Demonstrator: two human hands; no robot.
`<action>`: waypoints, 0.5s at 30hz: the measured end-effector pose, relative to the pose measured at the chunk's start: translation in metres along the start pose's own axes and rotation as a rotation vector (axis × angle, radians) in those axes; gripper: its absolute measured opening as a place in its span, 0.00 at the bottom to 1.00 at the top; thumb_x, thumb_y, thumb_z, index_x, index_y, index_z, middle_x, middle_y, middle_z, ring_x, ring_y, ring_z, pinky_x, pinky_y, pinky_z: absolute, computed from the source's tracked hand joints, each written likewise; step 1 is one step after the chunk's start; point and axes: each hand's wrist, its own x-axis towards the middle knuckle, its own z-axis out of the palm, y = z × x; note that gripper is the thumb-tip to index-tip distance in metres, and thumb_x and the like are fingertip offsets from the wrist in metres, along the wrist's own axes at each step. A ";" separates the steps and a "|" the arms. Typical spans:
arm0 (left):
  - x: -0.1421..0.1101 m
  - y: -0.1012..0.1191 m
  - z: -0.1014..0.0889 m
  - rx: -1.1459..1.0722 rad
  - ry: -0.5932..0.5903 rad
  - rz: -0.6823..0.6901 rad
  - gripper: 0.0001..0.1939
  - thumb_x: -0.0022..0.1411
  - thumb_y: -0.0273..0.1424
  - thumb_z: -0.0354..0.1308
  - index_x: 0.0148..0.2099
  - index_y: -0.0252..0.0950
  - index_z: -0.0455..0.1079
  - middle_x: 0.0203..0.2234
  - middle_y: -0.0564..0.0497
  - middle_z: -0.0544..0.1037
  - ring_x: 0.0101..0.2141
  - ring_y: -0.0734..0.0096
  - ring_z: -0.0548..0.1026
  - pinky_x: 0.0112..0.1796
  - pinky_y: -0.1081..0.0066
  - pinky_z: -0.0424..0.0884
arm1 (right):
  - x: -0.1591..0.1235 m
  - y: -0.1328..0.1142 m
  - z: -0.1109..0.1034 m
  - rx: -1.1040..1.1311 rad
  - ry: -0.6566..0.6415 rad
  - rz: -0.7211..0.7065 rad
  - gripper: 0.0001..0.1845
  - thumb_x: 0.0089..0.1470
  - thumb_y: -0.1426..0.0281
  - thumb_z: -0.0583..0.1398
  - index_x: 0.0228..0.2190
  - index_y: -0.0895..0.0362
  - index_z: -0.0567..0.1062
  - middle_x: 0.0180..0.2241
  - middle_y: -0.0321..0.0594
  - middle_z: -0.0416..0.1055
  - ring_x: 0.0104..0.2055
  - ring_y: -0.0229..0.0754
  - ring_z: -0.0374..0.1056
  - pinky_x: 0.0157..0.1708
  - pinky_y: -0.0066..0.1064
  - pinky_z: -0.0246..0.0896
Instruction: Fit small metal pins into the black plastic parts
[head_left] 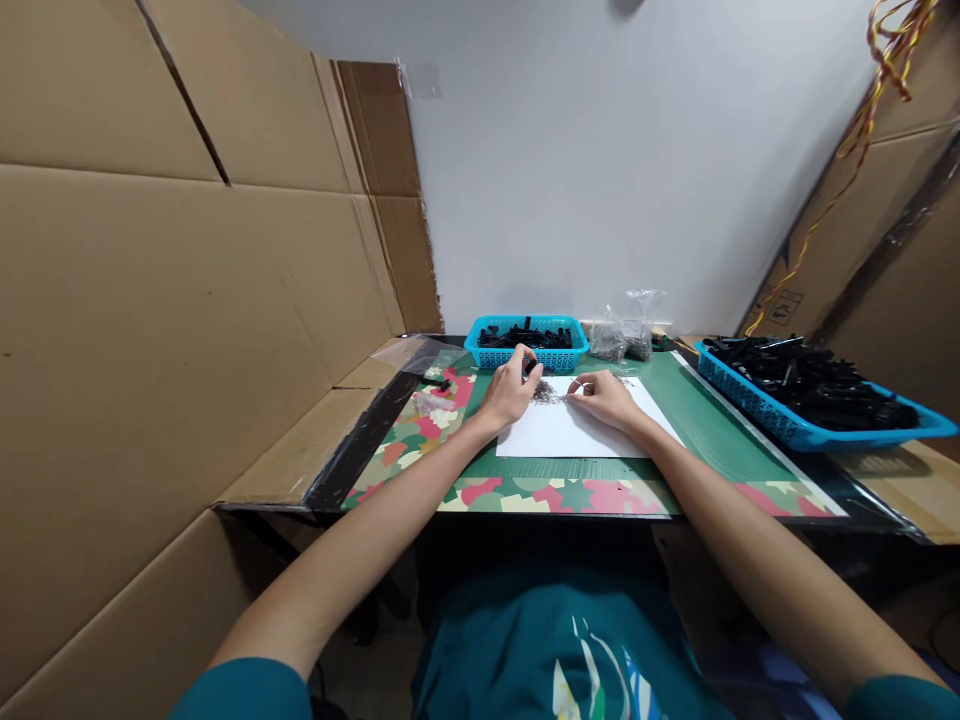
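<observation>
Between the thumb and fingers of my left hand (511, 388) is a small black plastic part (532, 367), held above the far left of a white sheet of paper (577, 435). My right hand (602, 397) rests low over the same sheet, thumb and fingertips pinched together. Whatever sits in that pinch is too small to name. A loose pile of tiny dark metal pieces (545, 392) lies on the paper between both hands. More of these bits show just behind my right hand.
A blue basket (491, 357) of black parts stands behind my hands. Beside it are clear bags (626, 340) of small pieces. A larger blue basket (795, 430), heaped with black parts, is at the right. Cardboard walls (187, 300) flank the table; yellow-red wires (855, 150) hang at right.
</observation>
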 end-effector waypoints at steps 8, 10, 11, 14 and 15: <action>-0.001 -0.002 0.003 -0.010 0.012 -0.005 0.08 0.70 0.36 0.56 0.48 0.40 0.66 0.32 0.55 0.75 0.25 0.72 0.69 0.30 0.70 0.62 | -0.002 -0.010 0.000 -0.083 -0.061 0.074 0.08 0.59 0.65 0.64 0.33 0.53 0.84 0.30 0.37 0.78 0.33 0.42 0.69 0.31 0.31 0.49; -0.001 -0.003 0.005 -0.002 -0.009 0.031 0.07 0.70 0.33 0.56 0.49 0.39 0.69 0.37 0.53 0.78 0.28 0.71 0.71 0.33 0.70 0.65 | -0.002 -0.012 0.001 -0.118 -0.073 0.089 0.08 0.60 0.66 0.63 0.34 0.52 0.83 0.32 0.38 0.79 0.35 0.43 0.70 0.31 0.32 0.49; -0.001 -0.003 0.006 -0.002 -0.022 0.055 0.07 0.70 0.31 0.55 0.49 0.39 0.70 0.40 0.51 0.79 0.30 0.71 0.73 0.36 0.70 0.68 | -0.002 -0.012 0.001 -0.135 -0.077 0.095 0.08 0.61 0.66 0.62 0.34 0.52 0.82 0.33 0.38 0.80 0.36 0.44 0.70 0.31 0.32 0.49; 0.000 -0.006 0.009 -0.009 -0.056 0.105 0.12 0.68 0.24 0.52 0.48 0.38 0.74 0.47 0.48 0.80 0.41 0.67 0.77 0.45 0.68 0.72 | -0.002 -0.011 0.002 -0.154 -0.081 0.099 0.08 0.62 0.68 0.60 0.34 0.53 0.81 0.35 0.40 0.80 0.37 0.44 0.69 0.32 0.32 0.48; 0.000 -0.006 0.009 -0.009 -0.063 0.107 0.14 0.68 0.23 0.51 0.48 0.38 0.75 0.47 0.48 0.80 0.43 0.66 0.77 0.47 0.67 0.72 | -0.002 -0.010 0.002 -0.146 -0.076 0.096 0.08 0.62 0.68 0.60 0.34 0.53 0.80 0.35 0.40 0.79 0.37 0.44 0.69 0.32 0.32 0.48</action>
